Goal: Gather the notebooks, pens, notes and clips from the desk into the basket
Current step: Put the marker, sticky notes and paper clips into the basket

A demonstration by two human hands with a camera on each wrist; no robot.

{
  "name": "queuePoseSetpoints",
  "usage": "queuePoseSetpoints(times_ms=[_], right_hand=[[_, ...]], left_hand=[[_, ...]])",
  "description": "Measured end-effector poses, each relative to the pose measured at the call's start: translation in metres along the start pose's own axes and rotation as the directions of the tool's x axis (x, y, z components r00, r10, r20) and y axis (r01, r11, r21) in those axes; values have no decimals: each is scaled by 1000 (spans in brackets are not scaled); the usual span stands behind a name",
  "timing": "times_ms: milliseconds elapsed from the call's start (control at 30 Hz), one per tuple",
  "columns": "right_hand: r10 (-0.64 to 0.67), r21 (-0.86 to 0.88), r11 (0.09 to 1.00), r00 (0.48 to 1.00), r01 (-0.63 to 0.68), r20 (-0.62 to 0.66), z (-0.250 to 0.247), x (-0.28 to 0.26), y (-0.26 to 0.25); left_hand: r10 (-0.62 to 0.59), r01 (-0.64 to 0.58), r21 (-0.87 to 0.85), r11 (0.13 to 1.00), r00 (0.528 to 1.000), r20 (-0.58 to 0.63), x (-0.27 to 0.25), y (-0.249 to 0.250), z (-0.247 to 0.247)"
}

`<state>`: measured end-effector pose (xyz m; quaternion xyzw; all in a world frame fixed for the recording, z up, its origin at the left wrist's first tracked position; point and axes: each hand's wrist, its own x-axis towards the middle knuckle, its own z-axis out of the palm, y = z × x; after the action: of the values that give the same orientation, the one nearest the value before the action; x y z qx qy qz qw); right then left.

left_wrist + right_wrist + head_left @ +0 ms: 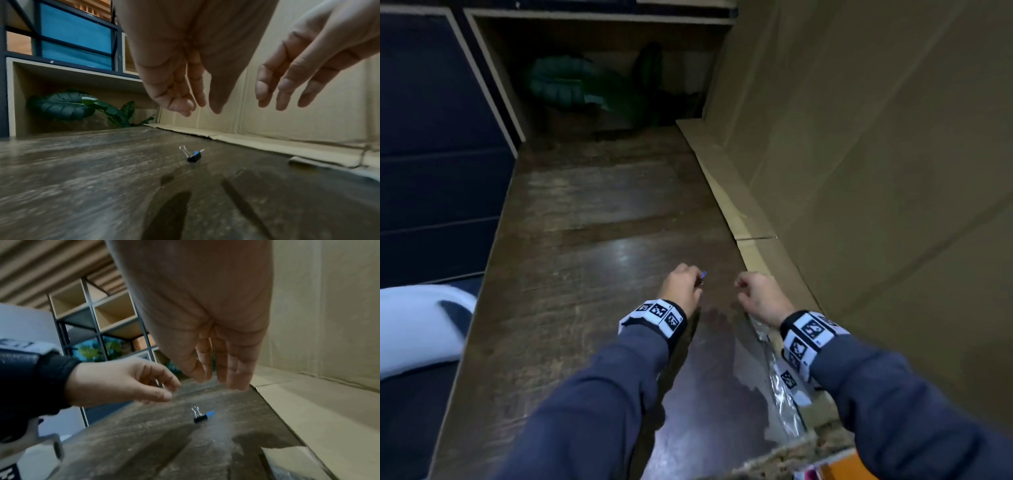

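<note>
Clip point(193, 156) — below both hands' fingers point(180, 104)

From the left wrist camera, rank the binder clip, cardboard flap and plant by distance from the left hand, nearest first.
1. Binder clip, on the desk just below the left hand.
2. Cardboard flap, farther right along the desk.
3. Plant, back left in the shelf.
</note>
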<state>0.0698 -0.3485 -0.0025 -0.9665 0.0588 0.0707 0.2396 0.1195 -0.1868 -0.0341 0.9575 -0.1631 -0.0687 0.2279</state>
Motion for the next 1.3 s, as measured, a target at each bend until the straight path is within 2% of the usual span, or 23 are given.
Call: queuePoseSetpoints(times_ms=[167,333,467,633,733,867,1067,1167,1300], right_hand=[[-4,-114,993,1000,7,29,22,59,7],[-32,-135,990,998,38,48,43,94,9],[-108,-130,984,990,119,90,57,107,2],[-213,-137,960,955,244,208,68,114,-5],[-195,-125,964,941,236,275,74,117,-7],[-157,-114,975,954,191,256,77,112,-11],[37,-247,968,958,36,283,88,87,-23],[77,-278,960,950,11,303,86,67,-33],[48,-327,942,939,70,340,69,28,-35]], left_hand=[[61,-71,109,992,994,90,55,-14,23],[-12,-35,202,979,974,227,71,-28,34],[-41,14,154,988,984,173,62,-33,33],[-57,53,51,997,995,81,40,-37,13],[-55,55,12,998,998,6,21,-37,-3],[-62,60,-51,997,997,-37,-7,-35,-18],[-66,55,-155,986,996,-65,-80,-19,-38],[-41,34,-241,970,999,-21,-136,0,-48],[16,22,-322,946,993,118,-204,31,-52]])
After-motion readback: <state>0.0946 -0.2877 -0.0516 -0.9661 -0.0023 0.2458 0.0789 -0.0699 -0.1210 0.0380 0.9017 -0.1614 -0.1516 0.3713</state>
